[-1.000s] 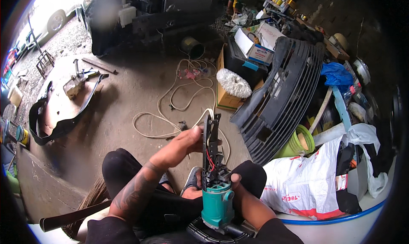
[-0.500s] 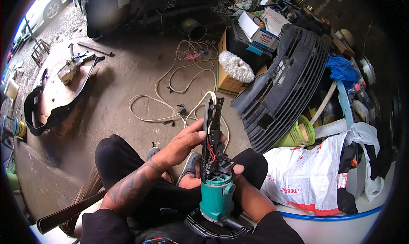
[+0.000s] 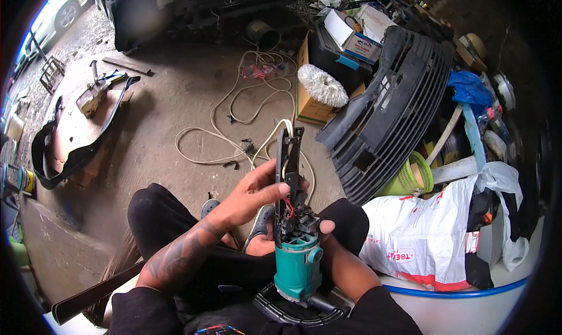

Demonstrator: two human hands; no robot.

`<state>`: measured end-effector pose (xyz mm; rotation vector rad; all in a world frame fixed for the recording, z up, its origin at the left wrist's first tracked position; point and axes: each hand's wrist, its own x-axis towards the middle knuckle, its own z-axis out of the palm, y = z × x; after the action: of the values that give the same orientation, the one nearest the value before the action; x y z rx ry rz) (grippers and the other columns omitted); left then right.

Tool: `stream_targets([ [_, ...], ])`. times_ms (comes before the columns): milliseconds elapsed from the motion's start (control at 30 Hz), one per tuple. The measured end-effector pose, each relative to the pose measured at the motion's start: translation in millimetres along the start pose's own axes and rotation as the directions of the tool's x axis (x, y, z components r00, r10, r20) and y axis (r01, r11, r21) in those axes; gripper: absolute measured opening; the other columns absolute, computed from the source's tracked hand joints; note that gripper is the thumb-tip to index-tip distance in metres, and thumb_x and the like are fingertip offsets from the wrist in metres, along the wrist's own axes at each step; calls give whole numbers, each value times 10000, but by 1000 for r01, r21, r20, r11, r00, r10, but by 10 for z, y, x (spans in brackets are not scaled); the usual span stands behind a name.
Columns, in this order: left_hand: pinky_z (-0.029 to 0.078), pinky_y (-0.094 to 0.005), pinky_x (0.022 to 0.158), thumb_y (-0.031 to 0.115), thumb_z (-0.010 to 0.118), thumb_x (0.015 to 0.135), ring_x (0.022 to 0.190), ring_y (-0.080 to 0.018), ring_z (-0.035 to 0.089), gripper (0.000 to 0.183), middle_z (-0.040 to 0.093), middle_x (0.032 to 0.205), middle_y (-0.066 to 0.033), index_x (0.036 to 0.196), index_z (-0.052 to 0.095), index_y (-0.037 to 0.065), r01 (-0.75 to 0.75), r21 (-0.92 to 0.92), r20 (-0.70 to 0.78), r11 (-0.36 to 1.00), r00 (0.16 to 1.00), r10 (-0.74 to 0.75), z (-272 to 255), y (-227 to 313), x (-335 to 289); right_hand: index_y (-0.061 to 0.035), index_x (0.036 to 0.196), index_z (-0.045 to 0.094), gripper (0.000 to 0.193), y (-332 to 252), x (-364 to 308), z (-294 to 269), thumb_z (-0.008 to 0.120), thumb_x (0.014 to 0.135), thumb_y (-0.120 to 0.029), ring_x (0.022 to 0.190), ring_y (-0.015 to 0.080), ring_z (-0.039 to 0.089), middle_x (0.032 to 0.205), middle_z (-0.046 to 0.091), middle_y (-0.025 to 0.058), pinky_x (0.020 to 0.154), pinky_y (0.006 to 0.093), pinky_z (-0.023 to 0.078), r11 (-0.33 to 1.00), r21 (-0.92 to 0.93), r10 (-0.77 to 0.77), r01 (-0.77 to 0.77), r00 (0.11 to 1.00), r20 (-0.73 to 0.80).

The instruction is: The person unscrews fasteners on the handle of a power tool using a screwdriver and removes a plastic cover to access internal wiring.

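An opened corded power tool (image 3: 296, 270) with a teal motor housing stands upright in front of my lap. Its long black handle half (image 3: 285, 171) points away from me, with the inside exposed. Red wires (image 3: 288, 207) and dark inner parts show where handle and housing meet. My left hand (image 3: 252, 197) grips the handle from the left, thumb over its open side near the red wires and fingers partly hidden behind. From the right, my right hand (image 3: 326, 226) holds the tool near the top of the housing; only its thumb area shows, the other fingers being hidden.
A pale power cord (image 3: 202, 161) loops over the concrete floor. To the right lie a black car grille (image 3: 398, 110), a white woolly pad (image 3: 322, 84) on a cardboard box, a green basket (image 3: 414, 176) and a white sack (image 3: 413, 238). A curved black trim piece (image 3: 82, 165) rests at left.
My left thumb has shifted slightly down and right along the open handle, toward the red wires. The tool has moved barely at all, and my right hand keeps its hold.
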<state>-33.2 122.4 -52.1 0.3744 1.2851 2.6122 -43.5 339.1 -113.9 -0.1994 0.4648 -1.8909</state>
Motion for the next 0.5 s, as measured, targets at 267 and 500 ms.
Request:
stream_targets([
  [267,465,-362,1018,129,576,993,1177,-190,580,532,625,1229,-130,1459,361,-11,43,186,-177,982,984,-9,168,-98,-34,35,1362,446,993,-22,-17,-7,839,660,-546,1036,323,670,1201,604,228,870,419,576,1000,-21,-6,6,1000,2],
  [500,449,-372,1034,134,577,964,1198,-207,575,554,614,1282,-143,1458,376,-14,87,237,-192,968,981,-42,187,-7,-61,15,1368,451,999,-7,-13,29,854,642,-539,1049,306,665,1201,609,213,877,405,571,999,32,-9,10,999,-45],
])
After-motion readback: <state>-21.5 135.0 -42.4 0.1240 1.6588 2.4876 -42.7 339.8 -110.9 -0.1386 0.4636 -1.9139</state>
